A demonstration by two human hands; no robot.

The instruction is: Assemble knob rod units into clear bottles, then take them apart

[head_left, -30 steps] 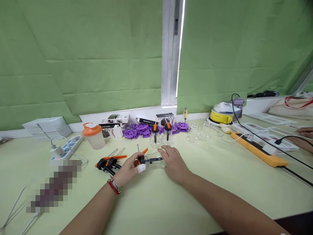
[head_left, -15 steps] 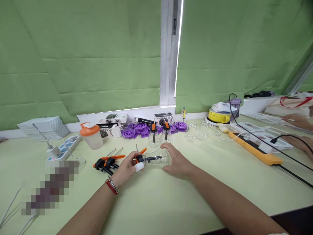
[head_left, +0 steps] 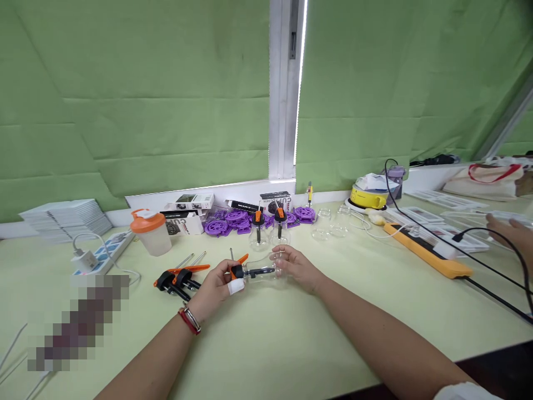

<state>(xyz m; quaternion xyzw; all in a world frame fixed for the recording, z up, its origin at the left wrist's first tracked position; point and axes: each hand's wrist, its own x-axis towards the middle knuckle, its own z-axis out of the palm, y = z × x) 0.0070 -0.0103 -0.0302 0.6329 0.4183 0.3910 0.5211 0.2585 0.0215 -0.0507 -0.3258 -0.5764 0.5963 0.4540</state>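
Observation:
A clear bottle lies on its side between my hands, its neck pointing left. My left hand, with a white wrap on the thumb, is closed on the black-and-orange dispenser cap at the neck; a black tube reaches inside the bottle. My right hand curls round the bottle's base end. Left of my left hand lie two loose caps with orange levers, one cap beside another cap. Behind stand two capped bottles, the left bottle and the right bottle.
Two uncapped clear bottles stand farther right. Purple plastic parts and small boxes line the back. An orange-lidded shaker, white power strip and orange power strip flank them. Another person's hand shows at right.
My right hand's fingers have shifted on the bottle's base end, the thumb no longer showing below. The view has drifted slightly right. At far right, the other person's hand has moved.

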